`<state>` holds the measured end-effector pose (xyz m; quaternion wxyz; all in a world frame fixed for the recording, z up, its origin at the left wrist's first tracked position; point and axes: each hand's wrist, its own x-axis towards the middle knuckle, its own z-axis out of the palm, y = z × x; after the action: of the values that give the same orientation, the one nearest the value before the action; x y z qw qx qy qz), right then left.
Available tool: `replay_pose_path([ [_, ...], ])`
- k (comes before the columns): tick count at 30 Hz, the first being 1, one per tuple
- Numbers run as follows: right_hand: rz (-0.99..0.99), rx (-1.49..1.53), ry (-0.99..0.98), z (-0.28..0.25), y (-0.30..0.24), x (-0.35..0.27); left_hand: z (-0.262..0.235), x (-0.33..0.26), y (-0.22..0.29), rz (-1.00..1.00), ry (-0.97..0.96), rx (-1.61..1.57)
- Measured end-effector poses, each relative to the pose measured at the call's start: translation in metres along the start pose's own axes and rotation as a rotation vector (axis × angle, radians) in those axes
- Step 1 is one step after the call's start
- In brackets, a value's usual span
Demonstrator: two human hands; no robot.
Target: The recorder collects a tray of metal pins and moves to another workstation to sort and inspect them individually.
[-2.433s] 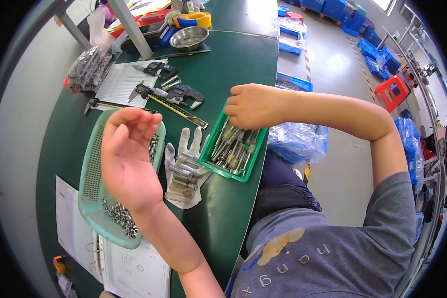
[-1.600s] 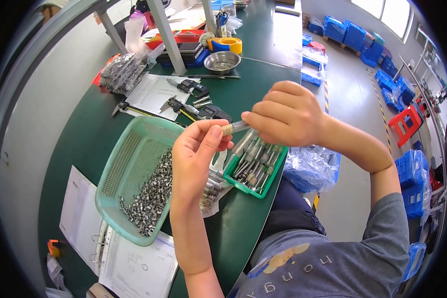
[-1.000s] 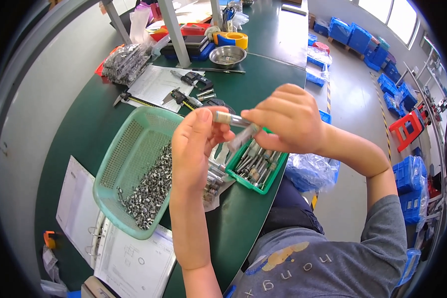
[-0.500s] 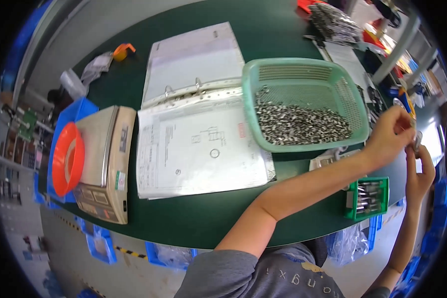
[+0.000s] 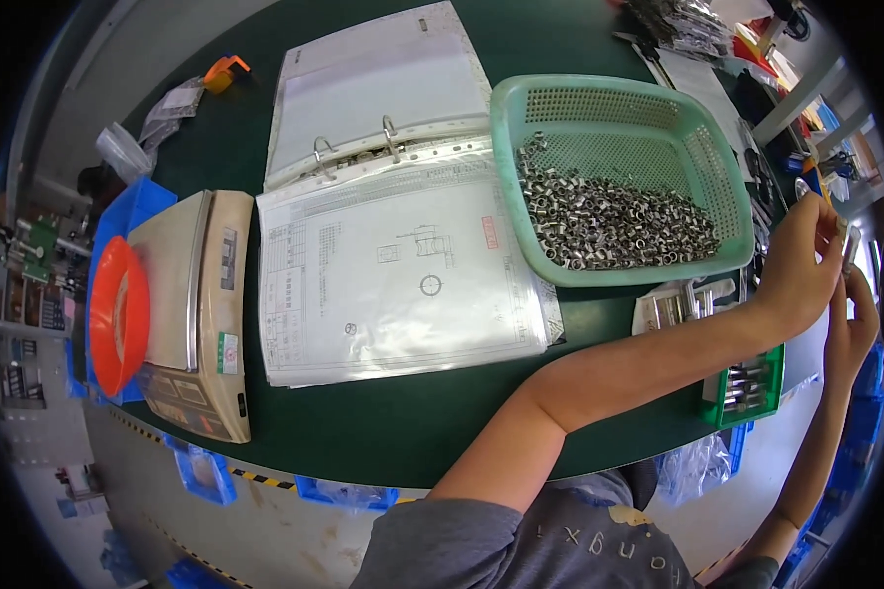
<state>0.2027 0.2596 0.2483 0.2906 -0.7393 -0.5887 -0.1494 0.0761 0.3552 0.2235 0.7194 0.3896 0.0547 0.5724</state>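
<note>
Both hands meet at the far right, above the right end of the green-topped table. My left hand [image 5: 803, 263] is closed in a pinch at a small shiny metal part [image 5: 852, 241]. Just below it, my right hand [image 5: 854, 319] has its fingertips pressed together at the same part. The part's exact shape is too small to tell. Left of the hands sits a pale green plastic basket [image 5: 623, 275] with many small metal rings [image 5: 619, 221] heaped in its near half. Below my left forearm, a small green bin [image 5: 778, 385] holds several metal pins [image 5: 746, 386].
An open ring binder [image 5: 393, 294] with a drawing lies mid-table. At left stand a weighing scale [image 5: 228, 324], an orange-red bowl [image 5: 103, 314] and a blue bin [image 5: 147, 204]. A bag of metal parts [image 5: 670, 310] lies by the basket's near edge. Tools [image 5: 756, 182] lie beyond.
The view has shifted slightly, so the basket and binder sit higher in it. Both hands appear a little farther right, still together at the small metal part.
</note>
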Motion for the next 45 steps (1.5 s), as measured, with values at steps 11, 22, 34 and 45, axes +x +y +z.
replay_pose_path([
  [11, -0.004, 0.022, -0.042, 0.001, 0.001, -0.017, 0.000, -0.013, -0.007, -0.045, -0.110, 0.055],
  [22, -0.341, -0.259, -0.066, 0.006, -0.054, -0.020, 0.011, -0.026, -0.051, -0.557, 0.301, -0.204],
  [34, -0.205, -0.295, -0.601, -0.024, 0.004, -0.058, -0.042, 0.012, 0.011, -0.679, 0.158, -0.448],
  [45, -0.345, -0.509, -0.816, 0.011, 0.019, -0.074, -0.047, 0.012, 0.015, -0.809, 0.127, -0.431],
])
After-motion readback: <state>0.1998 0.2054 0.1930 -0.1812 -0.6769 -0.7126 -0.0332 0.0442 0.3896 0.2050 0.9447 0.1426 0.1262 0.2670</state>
